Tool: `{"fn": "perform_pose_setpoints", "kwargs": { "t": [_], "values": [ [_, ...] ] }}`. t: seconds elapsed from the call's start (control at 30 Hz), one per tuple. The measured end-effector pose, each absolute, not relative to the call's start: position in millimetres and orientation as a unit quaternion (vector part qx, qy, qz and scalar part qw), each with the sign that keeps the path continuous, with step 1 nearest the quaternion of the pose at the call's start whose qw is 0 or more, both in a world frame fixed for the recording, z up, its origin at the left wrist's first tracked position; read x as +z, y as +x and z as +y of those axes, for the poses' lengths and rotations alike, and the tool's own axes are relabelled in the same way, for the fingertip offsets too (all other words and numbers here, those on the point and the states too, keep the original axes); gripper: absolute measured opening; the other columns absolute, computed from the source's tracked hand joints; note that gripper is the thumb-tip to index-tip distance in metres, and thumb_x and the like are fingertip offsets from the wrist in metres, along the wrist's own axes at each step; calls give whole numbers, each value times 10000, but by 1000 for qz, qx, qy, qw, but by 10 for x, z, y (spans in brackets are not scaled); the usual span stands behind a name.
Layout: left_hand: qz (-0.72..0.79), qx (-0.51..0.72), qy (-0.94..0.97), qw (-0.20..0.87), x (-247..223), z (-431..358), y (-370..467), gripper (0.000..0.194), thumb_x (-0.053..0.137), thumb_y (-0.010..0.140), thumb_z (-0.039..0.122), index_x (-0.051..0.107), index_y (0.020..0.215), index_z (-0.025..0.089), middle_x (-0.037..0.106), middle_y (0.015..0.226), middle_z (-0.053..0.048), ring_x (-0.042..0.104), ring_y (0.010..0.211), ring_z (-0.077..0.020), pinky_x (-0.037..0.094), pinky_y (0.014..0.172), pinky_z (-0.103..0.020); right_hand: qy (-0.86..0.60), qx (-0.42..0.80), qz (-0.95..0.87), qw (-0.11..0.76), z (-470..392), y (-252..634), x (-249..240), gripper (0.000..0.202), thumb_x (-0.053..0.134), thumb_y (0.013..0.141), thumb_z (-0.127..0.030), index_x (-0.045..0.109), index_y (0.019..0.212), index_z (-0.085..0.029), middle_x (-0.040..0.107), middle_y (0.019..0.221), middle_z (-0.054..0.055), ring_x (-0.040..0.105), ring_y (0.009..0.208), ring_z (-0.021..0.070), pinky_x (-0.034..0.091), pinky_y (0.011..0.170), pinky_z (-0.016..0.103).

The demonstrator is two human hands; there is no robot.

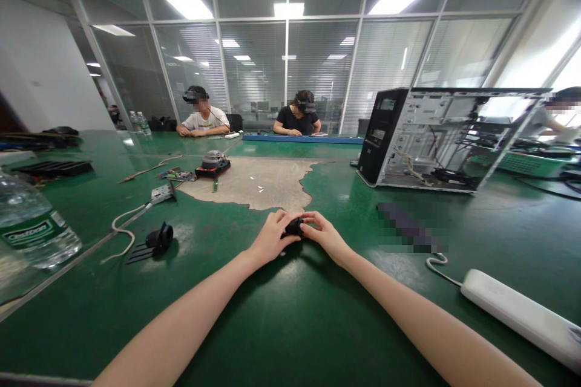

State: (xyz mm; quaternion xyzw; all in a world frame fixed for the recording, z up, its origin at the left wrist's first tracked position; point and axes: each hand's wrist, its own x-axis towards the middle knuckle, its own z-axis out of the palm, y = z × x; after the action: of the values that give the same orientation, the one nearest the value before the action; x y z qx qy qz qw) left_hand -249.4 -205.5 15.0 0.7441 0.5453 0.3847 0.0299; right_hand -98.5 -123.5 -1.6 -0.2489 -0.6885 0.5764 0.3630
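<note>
Both my hands meet over the green table (290, 326), close to the edge of a bare, worn patch. Between them is a small black rounded part (294, 227), mostly covered by my fingers, so its kind does not show. My left hand (274, 234) is closed on its left side, thumb below and fingers above. From the right, my right hand (323, 234) grips the same part with thumb and fingertips. To the left lies another black part (160, 237) with a round end and flat prongs.
An open computer case (385, 136) stands at right, with a white power bank (517, 314) and cable nearer. A water bottle (36, 224) is at left. Further back lie a metal bracket (162, 193) and a black-and-orange device (212, 164). Two people sit across the table; another is far right.
</note>
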Motion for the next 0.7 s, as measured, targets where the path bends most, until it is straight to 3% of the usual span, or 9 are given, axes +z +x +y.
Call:
{"fn": "perform_pose_setpoints", "kwargs": {
  "t": [0.47,0.63,0.7],
  "values": [
    [546,388,741,42,146,-2060,-2494,496,572,720,255,377,1171,323,472,1018,-22,426,967,-194,409,828,-370,-236,587,-686,359,-1272,-977,42,247,584,675,-322,509,876,-200,577,845,12,547,792,128,413,763,294],
    [572,442,688,64,21,-1979,-2530,628,657,628,301,339,1165,226,463,1067,-64,451,971,-209,413,804,-390,-246,580,-689,359,-1248,-990,8,299,588,669,-340,504,923,-205,561,878,14,544,767,123,423,738,290],
    [580,457,670,78,-38,-1944,-2546,565,671,604,326,395,1076,185,482,1010,-64,476,928,-203,417,784,-391,-248,577,-692,355,-1251,-991,13,307,588,668,-342,503,930,-204,557,882,15,543,757,121,426,733,290]
  ]
}}
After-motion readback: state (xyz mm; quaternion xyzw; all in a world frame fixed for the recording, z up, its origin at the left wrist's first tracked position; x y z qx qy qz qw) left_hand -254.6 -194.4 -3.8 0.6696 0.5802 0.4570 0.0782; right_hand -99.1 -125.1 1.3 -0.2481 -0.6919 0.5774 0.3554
